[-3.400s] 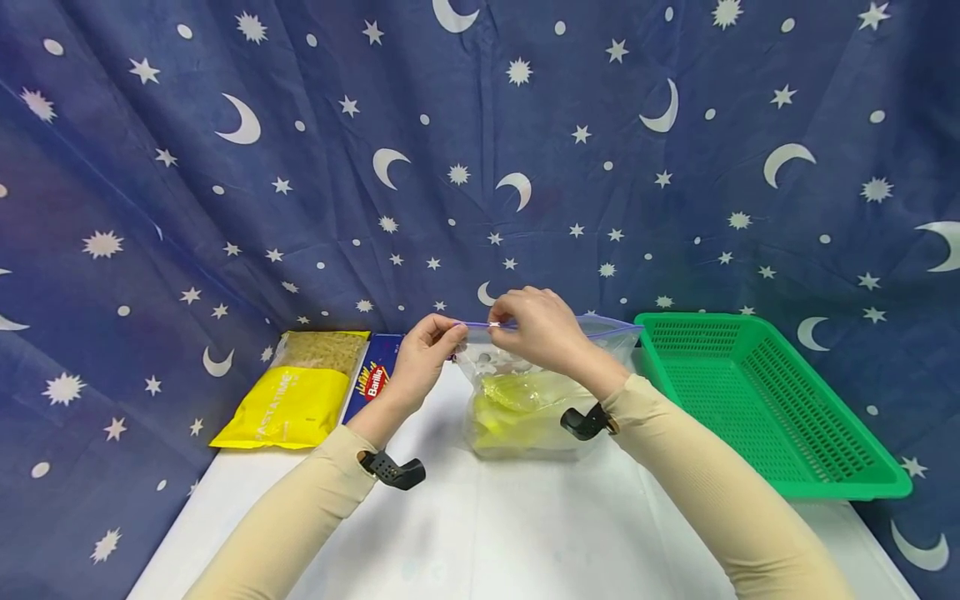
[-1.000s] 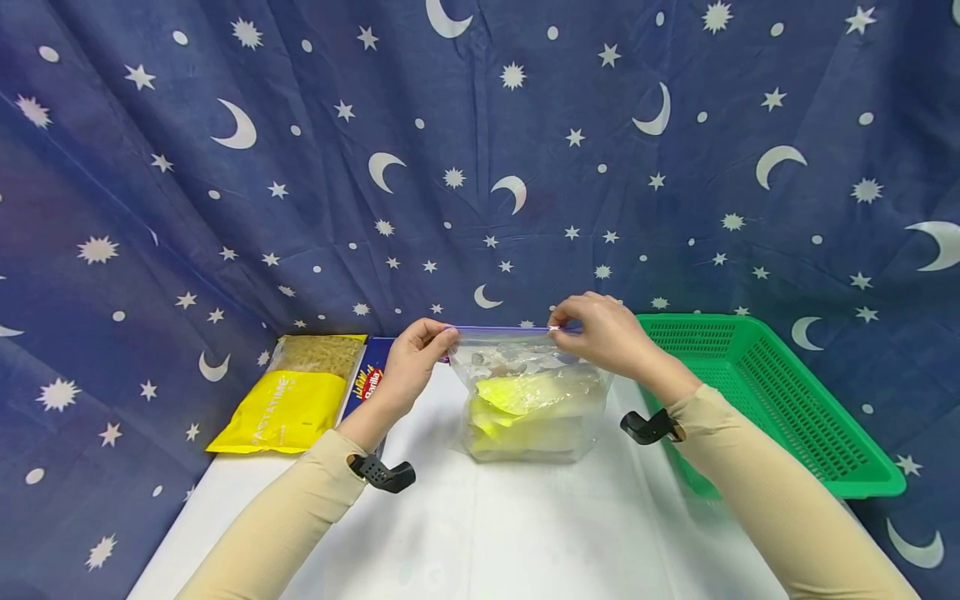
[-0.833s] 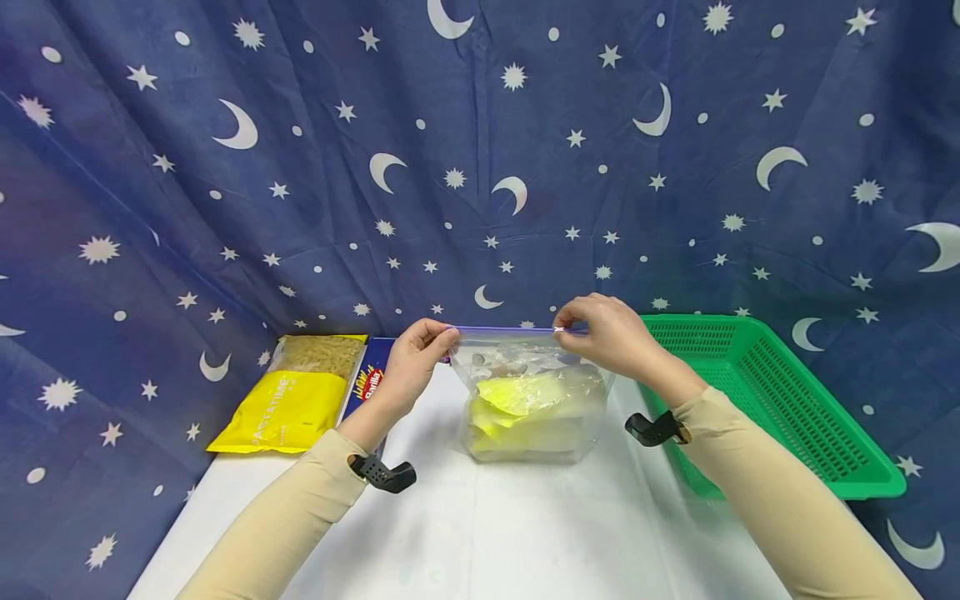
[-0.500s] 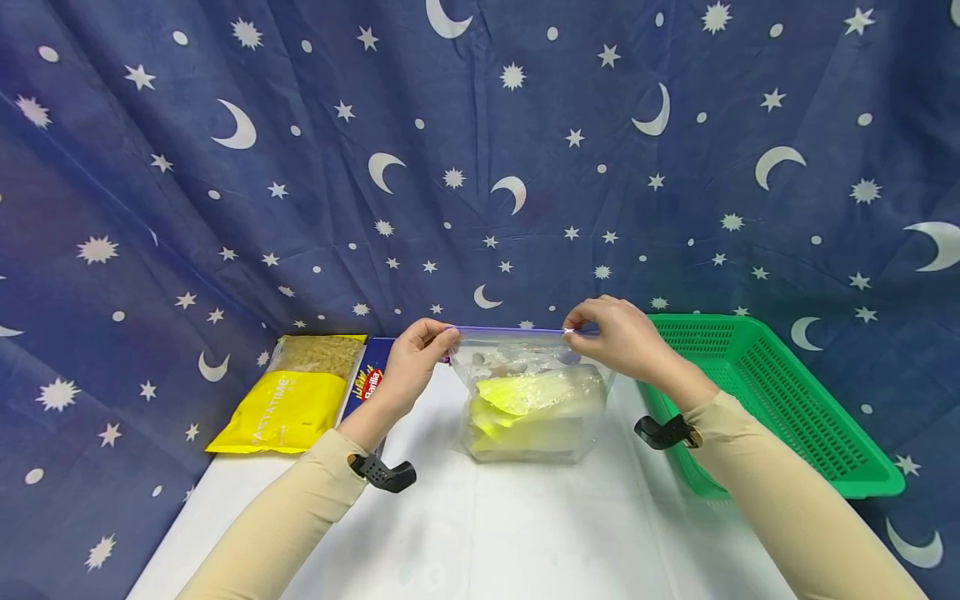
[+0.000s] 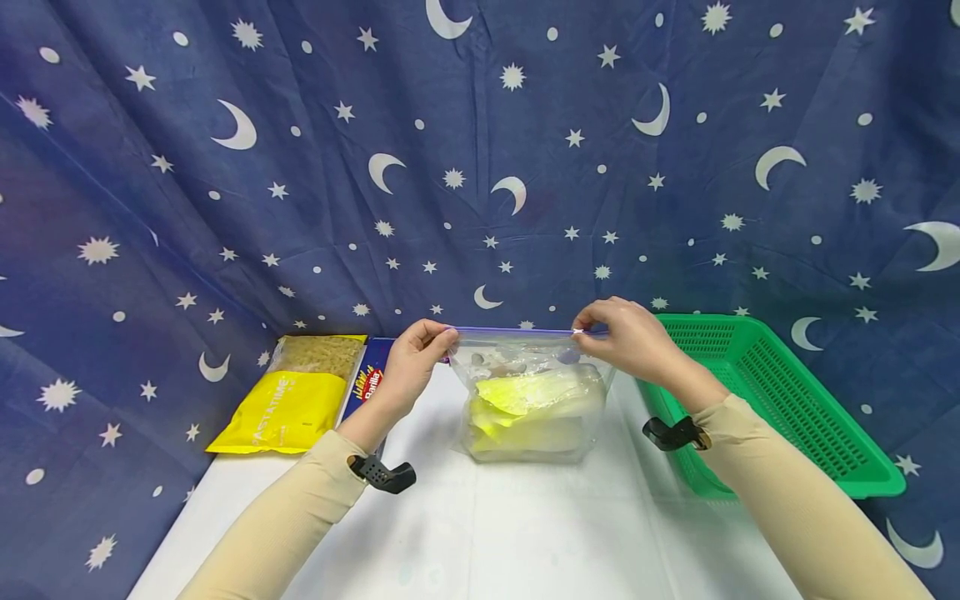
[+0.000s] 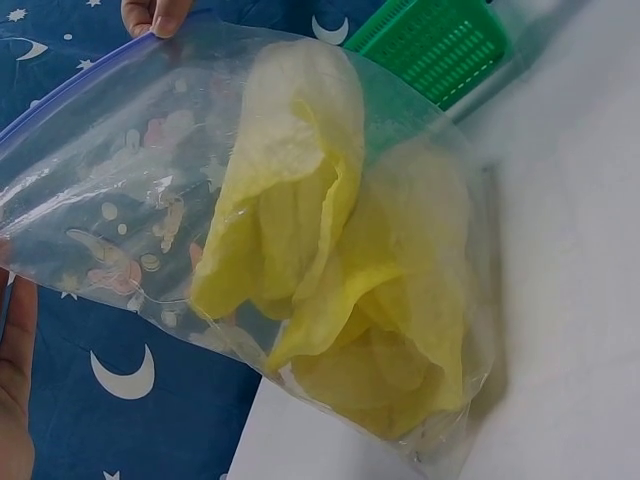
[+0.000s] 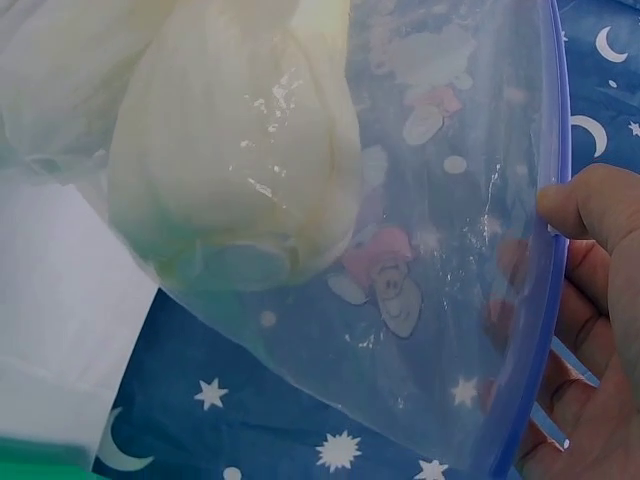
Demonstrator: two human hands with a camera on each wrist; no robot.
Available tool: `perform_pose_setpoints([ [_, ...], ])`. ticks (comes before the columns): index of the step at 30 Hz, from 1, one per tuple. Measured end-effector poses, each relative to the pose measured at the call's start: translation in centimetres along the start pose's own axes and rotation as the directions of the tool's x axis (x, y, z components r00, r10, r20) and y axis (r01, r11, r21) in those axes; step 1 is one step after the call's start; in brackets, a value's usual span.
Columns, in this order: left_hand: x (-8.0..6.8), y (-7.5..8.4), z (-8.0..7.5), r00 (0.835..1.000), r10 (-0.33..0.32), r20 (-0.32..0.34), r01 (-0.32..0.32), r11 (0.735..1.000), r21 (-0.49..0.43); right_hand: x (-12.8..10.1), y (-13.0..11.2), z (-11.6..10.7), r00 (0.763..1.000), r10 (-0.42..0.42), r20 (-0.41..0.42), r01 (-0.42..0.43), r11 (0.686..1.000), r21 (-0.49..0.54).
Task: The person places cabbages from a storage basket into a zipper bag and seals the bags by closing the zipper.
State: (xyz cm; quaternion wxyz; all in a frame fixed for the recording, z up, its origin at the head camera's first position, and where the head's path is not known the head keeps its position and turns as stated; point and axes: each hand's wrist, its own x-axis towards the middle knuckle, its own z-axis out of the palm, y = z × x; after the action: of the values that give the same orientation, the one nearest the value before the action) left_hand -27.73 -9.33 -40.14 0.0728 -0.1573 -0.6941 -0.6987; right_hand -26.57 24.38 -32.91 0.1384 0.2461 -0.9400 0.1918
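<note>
A clear zip bag (image 5: pixel 529 392) with a purple seal strip stands upright on the white table (image 5: pixel 480 533); crumpled yellow material (image 6: pixel 330 290) fills its lower part. My left hand (image 5: pixel 420 354) pinches the strip's left end. My right hand (image 5: pixel 626 333) pinches the white slider near the strip's right end. In the left wrist view the bag (image 6: pixel 250 230) fills the frame and the right hand's fingertips (image 6: pixel 155 15) show at the top. In the right wrist view the strip (image 7: pixel 545 250) runs down beside the left hand (image 7: pixel 600 330).
A green plastic basket (image 5: pixel 772 400) sits at the right of the table, close to my right forearm. A yellow pasta packet (image 5: pixel 296 392) and a blue Barilla box (image 5: pixel 371 379) lie at the back left. A star-and-moon cloth hangs behind.
My right hand has slid rightward along the bag's top strip, from near the left hand to the right end. The left hand has stayed at the left corner.
</note>
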Motion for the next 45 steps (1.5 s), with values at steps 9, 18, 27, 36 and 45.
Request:
perform_pose_setpoints([
  [9,0.0,0.0,0.0,1.000,-0.001,0.006,0.001,1.000,-0.006,-0.5,0.6,-0.2,0.999,0.031,0.017,-0.031,0.999,0.011],
  [18,-0.1,-0.1,-0.1,1.000,0.000,0.004,0.000,1.000,-0.003,-1.0,1.3,-0.4,0.999,0.036,0.012,-0.036,0.999,0.005],
  [27,0.0,-0.1,-0.2,1.000,-0.003,0.007,0.003,1.000,-0.001,-1.4,1.6,-0.6,0.999,0.035,0.007,-0.035,0.999,-0.005],
  [36,0.1,-0.1,-0.2,1.000,-0.001,0.017,0.001,1.000,0.000,-1.8,2.2,-0.8,1.000,0.022,-0.010,-0.022,0.999,-0.029],
  [45,0.0,0.0,-0.2,1.000,0.006,0.021,-0.006,1.000,-0.010,-2.3,2.8,-1.1,1.000,0.022,-0.009,-0.022,0.999,-0.038],
])
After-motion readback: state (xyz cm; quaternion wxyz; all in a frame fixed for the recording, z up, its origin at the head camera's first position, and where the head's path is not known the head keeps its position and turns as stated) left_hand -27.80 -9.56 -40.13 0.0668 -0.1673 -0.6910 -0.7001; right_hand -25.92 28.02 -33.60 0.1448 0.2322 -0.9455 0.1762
